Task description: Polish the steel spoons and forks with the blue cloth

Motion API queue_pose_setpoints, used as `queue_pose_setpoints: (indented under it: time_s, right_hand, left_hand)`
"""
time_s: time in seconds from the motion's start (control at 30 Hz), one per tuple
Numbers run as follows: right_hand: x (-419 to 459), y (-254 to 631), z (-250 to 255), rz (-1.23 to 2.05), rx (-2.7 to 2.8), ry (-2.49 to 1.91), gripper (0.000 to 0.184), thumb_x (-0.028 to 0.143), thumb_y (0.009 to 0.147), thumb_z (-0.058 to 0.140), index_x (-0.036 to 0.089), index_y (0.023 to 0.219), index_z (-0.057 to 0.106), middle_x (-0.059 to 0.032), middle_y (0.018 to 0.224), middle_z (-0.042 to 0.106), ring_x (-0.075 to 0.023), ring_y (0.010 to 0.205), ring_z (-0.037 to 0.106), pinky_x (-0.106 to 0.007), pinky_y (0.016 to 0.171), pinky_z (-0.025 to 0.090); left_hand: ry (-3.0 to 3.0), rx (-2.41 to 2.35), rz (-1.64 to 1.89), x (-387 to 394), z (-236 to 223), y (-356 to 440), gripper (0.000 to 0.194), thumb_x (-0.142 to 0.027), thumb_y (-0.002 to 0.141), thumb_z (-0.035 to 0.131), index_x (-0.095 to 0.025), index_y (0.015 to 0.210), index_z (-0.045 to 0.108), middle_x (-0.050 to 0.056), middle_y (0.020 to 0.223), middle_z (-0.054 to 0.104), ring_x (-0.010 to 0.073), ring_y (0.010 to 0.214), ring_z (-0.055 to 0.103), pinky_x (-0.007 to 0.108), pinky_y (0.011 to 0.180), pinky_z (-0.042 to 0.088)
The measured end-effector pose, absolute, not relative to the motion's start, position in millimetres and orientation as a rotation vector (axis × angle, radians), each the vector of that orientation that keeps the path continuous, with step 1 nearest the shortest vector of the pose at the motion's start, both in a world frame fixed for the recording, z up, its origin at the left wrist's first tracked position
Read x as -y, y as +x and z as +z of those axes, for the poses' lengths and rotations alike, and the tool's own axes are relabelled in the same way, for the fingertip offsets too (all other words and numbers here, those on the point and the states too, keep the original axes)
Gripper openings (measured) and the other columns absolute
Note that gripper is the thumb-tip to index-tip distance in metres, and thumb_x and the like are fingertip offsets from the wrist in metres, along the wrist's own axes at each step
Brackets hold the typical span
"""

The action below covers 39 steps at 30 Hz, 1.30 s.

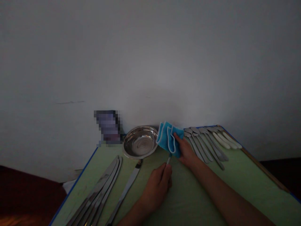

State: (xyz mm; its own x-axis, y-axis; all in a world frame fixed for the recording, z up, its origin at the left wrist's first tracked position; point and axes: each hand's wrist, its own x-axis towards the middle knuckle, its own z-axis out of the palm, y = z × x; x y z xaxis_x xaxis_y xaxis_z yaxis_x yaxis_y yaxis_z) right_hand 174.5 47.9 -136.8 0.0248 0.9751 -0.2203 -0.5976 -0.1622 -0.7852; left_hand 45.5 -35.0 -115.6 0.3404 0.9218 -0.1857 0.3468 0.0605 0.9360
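Observation:
A folded blue cloth [167, 138] with pale edging is gripped in my right hand [187, 153], above the table's middle. My left hand [158, 185] is closed around a slim metal cutlery handle [168, 159]. The cloth covers this piece's upper end, so its kind is hidden. Just left of the cloth stands a shiny steel bowl [141, 146] near the wall. A single table knife [128, 185] lies left of my left hand, its tip by the bowl.
Several knives [103, 185] lie fanned at the table's left. Several spoons [199, 146] and white-handled cutlery [227, 140] lie at the right. A blurred, screen-like dark object [109, 127] leans against the wall [150, 62]. The green table [188, 194] has blue edging.

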Motion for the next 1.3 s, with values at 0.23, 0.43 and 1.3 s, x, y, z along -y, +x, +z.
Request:
queue_pose_setpoints:
  time_s: [0.23,0.43,1.3]
  right_hand:
    - [-46,178,-137,1.554,0.610,-0.952,0.025,0.022,0.062,0.070,0.019,0.086,0.062,0.0007,0.075,0.072,-0.0167,0.066,0.066,-0.028,0.066,0.051]
    - [-48,178,-139,1.575,0.619,-0.974,0.028,0.022,0.062,0.069,0.019,0.089,0.063,0.0008,0.076,0.071,-0.0165,0.066,0.066,-0.028,0.066,0.051]
    - [-51,179,-141,1.467,0.522,-0.959,0.024,0.019,0.060,0.068,0.020,0.083,0.061,0.0033,0.069,0.070,-0.0161,0.061,0.064,-0.028,0.061,0.050]
  left_hand:
    - [1.514,-1.193,0.658,34,-120,44,0.035,-0.044,0.088,0.033,-0.019,0.065,0.042,-0.005,0.054,0.041,0.0112,0.051,0.040,0.025,0.052,0.033]
    - [1.484,-1.204,0.658,35,-123,44,0.034,-0.043,0.088,0.033,-0.018,0.067,0.043,-0.005,0.054,0.041,0.0105,0.050,0.040,0.024,0.050,0.033]
    - [1.274,-1.187,0.736,26,-128,45,0.034,-0.046,0.088,0.026,-0.018,0.080,0.044,-0.009,0.051,0.023,0.0071,0.042,0.023,0.017,0.038,0.023]
